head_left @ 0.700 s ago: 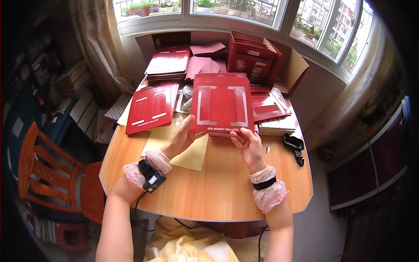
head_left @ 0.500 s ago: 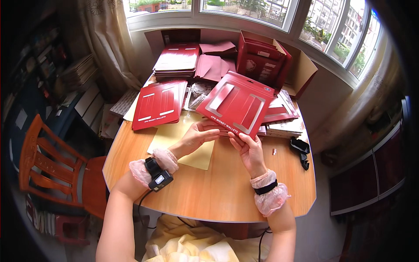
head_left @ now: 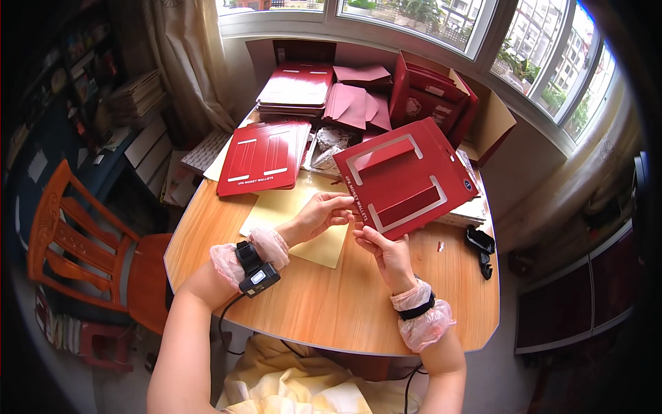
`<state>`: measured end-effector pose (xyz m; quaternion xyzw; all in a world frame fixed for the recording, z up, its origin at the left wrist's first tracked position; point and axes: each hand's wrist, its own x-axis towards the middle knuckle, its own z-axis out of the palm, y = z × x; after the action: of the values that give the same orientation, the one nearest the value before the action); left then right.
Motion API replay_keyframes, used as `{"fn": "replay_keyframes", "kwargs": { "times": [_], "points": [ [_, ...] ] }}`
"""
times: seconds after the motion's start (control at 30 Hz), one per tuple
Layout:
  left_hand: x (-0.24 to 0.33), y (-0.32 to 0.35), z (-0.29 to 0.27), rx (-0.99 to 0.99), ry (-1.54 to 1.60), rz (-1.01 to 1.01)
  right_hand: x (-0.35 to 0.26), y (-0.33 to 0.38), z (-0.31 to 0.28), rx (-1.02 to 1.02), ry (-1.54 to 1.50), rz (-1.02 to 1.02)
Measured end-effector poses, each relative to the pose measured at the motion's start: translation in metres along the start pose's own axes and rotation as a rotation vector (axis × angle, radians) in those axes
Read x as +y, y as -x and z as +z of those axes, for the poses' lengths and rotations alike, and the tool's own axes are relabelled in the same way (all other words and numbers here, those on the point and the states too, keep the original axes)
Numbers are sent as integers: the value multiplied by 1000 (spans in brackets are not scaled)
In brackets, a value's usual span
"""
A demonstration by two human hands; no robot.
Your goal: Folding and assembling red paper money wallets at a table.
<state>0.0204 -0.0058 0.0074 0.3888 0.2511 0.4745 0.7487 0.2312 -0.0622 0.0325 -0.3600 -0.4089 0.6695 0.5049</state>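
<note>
A flat red cardboard packaging card point(head_left: 407, 176) with two white-edged slots is tilted above the table. My right hand point(head_left: 387, 255) grips its lower edge between thumb and fingers. Close to the card's left lower corner is my left hand point(head_left: 323, 217), its fingers bent and pinched together; whether anything is between them cannot be made out. Below my left hand, a yellow sheet point(head_left: 303, 238) lies on the wooden table point(head_left: 289, 303). To the left rests a fanned pile of similar red cards point(head_left: 262, 155).
Behind stand another stack of red cards point(head_left: 296, 86), pink-red envelopes point(head_left: 355, 103) and a box point(head_left: 431, 93) of red items. A clear tray point(head_left: 329, 148) sits mid-table. Black straps point(head_left: 480, 245) lie at the right edge. A wooden chair point(head_left: 83, 241) stands left.
The red card has turned clockwise and tilted, so its printed edge now faces left. My right hand turned with it, and my left fingers have curled closer together. The view has shifted slightly.
</note>
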Motion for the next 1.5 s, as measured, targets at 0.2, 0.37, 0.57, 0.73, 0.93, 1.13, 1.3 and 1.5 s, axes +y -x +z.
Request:
{"fn": "replay_keyframes", "kwargs": {
  "times": [0.2, 0.37, 0.57, 0.73, 0.93, 1.13, 1.3, 1.5],
  "points": [
    [-2, -4, -8, 13, 81, 3, 3, 3, 3, 3, 56, -10],
    [-2, -6, -7, 35, 77, 12, 2, 3, 3, 5, 66, -8],
    [1, -4, -5, -22, 198, 31, 6, 3, 0, 6, 54, -19],
    [-5, -1, -6, -16, 48, 1, 4, 3, 2, 3, 50, -23],
    [-6, -5, -8, 8, 68, -5, 3, 3, 3, -5, 62, -9],
    [-3, -5, -7, 1, 112, -7, 2, 4, 3, -2, 55, -16],
    [-6, -7, -8, 19, 109, 43, 2, 3, 0, 15, 83, -35],
    [-4, -3, -11, 31, -18, 12, -7, 0, -7, 21, 149, -38]
  ]
}}
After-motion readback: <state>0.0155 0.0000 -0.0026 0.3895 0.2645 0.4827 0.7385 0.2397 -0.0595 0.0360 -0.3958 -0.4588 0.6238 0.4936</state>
